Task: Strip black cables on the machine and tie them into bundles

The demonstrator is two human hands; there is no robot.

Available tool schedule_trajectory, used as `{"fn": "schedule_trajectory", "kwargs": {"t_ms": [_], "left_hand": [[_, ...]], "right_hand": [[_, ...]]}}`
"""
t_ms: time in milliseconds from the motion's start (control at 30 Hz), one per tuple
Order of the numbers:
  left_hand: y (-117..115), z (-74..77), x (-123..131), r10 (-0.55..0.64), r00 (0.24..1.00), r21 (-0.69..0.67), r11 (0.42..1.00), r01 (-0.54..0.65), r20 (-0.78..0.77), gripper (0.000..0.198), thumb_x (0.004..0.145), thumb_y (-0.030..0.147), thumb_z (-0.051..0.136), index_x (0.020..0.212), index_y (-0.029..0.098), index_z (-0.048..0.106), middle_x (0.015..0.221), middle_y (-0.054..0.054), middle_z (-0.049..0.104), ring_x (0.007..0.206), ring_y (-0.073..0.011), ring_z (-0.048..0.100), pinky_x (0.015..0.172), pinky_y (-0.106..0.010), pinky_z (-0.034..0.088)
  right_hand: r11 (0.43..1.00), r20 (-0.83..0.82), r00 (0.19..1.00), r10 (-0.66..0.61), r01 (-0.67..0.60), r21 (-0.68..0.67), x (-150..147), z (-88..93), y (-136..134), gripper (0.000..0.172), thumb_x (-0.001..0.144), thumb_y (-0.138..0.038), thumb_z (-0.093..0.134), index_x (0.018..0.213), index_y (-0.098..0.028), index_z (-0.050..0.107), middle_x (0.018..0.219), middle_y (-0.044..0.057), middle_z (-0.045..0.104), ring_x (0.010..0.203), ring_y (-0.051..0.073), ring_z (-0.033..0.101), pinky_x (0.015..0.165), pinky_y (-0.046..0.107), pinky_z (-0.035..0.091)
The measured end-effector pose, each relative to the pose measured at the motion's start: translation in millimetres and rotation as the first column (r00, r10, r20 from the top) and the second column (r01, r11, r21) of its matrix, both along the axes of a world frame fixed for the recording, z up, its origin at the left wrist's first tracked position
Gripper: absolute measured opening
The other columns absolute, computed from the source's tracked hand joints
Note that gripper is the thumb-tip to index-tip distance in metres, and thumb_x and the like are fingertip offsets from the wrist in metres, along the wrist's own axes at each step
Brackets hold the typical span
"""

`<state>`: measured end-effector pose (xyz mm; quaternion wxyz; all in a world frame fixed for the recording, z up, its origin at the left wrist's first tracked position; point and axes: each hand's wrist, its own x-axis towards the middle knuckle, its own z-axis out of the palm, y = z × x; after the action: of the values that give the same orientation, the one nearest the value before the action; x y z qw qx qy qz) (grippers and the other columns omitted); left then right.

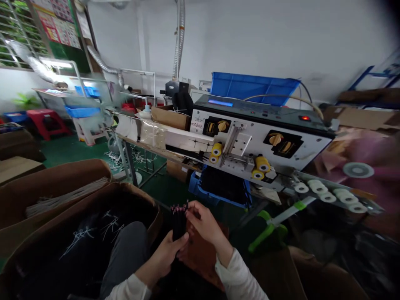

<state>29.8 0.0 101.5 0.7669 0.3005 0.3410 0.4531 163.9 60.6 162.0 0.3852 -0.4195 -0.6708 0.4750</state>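
Two hands came through on my head feed, both at one bundle of black cables [178, 225], held upright low in the middle of my view, in front of the desk [184, 157]. I saw the left hand [165, 255] wrapped around the bundle, thumb pressed across it. The right hand [206, 223] had its bent fingers at the pinkish upper ends, touching them; whether it pinched a single strand I could not tell. Beneath I made out a reddish-brown surface [204, 266]. Beyond stood a white-fronted machine [253, 133] with yellow rollers [215, 153], and under it a blue bin [194, 189] of black material. To the left of the hands, beside a grey-clad knee [129, 243], I had an open carton [155, 218] with dark contents and pale strands [81, 234] on top.
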Motion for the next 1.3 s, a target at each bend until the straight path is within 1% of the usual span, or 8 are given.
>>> {"fn": "schedule_trajectory", "kwargs": {"t_ms": [100,233,467,600,800,1067,1200,1300], "left_hand": [[1.9,-0.6,-16.6,0.041,0.999,-0.039,0.998,-0.04,0.021,0.038,0.069,0.042,0.072,0.09,0.015,0.055,0.048,0.01,0.031,0.04,-0.0031,0.026,0.042,-0.019,0.023],[-2.8,1.3,-38.8,0.112,0.993,-0.055,0.992,-0.11,0.041,0.036,0.069,0.043,0.072,0.083,0.014,0.057,0.048,0.01,0.029,0.039,-0.002,0.022,0.041,-0.019,0.02],[-13.9,5.2,-62.1,0.201,0.977,-0.032,0.98,-0.199,0.072,0.03,0.075,0.041,0.067,0.084,0.014,0.058,0.056,0.005,0.044,0.041,-0.001,0.026,0.042,-0.019,0.023],[-14.2,3.2,-63.1,0.192,0.976,-0.023,0.981,-0.191,0.106,0.027,0.077,0.039,0.064,0.083,0.014,0.057,0.064,0.003,0.051,0.04,0.0002,0.026,0.043,-0.019,0.023],[-16.8,4.1,-61.9,0.186,0.977,-0.031,0.983,-0.184,0.104,0.029,0.076,0.041,0.065,0.081,0.015,0.056,0.059,0.003,0.05,0.04,-0.0009,0.027,0.043,-0.019,0.025],[-20.7,10.7,-62.5,0.201,0.972,-0.039,0.979,-0.198,0.12,0.03,0.074,0.042,0.067,0.08,0.015,0.056,0.057,0.004,0.049,0.04,-0.0015,0.028,0.044,-0.02,0.025],[-21.5,8.2,-63.7,0.204,0.968,-0.054,0.979,-0.198,0.149,0.028,0.075,0.04,0.067,0.081,0.015,0.056,0.057,0.004,0.048,0.041,-0.0013,0.028,0.044,-0.019,0.025],[-21.6,7.4,-64.1,0.204,0.963,-0.036,0.979,-0.201,0.174,0.026,0.077,0.039,0.065,0.082,0.015,0.056,0.058,0.004,0.048,0.041,-0.0018,0.03,0.044,-0.019,0.025]], "right_hand": [[0.995,-0.215,0.972,-0.092,0.084,-0.046,-14.1,0.2,22.3,0.03,0.078,-0.033,0.059,0.105,-0.023,0.054,0.094,0.002,0.058,0.069,0.012,0.056,0.048,0.02,0.043],[0.966,-0.519,0.818,-0.25,0.173,-0.192,-31.6,5.3,57.1,0.038,0.071,-0.033,0.067,0.107,-0.025,0.054,0.107,0.002,0.055,0.077,0.01,0.058,0.058,0.02,0.048],[0.886,-0.725,0.51,-0.464,0.27,-0.377,-62.3,29.0,107.2,0.03,0.068,-0.025,0.067,0.097,-0.024,0.057,0.093,-0.002,0.06,0.073,0.01,0.06,0.06,0.021,0.048],[0.844,-0.748,0.399,-0.531,0.33,-0.423,-68.9,44.3,129.9,0.016,0.071,-0.025,0.062,0.085,-0.024,0.054,0.085,-0.003,0.06,0.071,0.01,0.059,0.058,0.022,0.047],[0.725,-0.643,0.353,-0.68,0.458,-0.515,-76.1,63.3,156.3,0.017,0.075,-0.031,0.057,0.088,-0.024,0.049,0.085,-0.002,0.058,0.07,0.009,0.056,0.056,0.02,0.046],[0.632,-0.584,0.311,-0.749,0.601,-0.489,-87.0,74.6,167.5,0.021,0.079,-0.041,0.054,0.09,-0.026,0.044,0.087,-0.003,0.06,0.077,0.01,0.057,0.059,0.02,0.047],[0.622,-0.554,0.348,-0.757,0.643,-0.446,-84.8,77.8,175.3,0.027,0.08,-0.048,0.05,0.091,-0.023,0.047,0.088,0.002,0.062,0.08,0.014,0.06,0.059,0.024,0.048],[0.644,-0.581,0.385,-0.717,0.685,-0.341,-89.0,72.2,166.1,0.03,0.083,-0.047,0.046,0.096,-0.021,0.051,0.103,0.004,0.062,0.097,0.015,0.058,0.076,0.027,0.049]]}}
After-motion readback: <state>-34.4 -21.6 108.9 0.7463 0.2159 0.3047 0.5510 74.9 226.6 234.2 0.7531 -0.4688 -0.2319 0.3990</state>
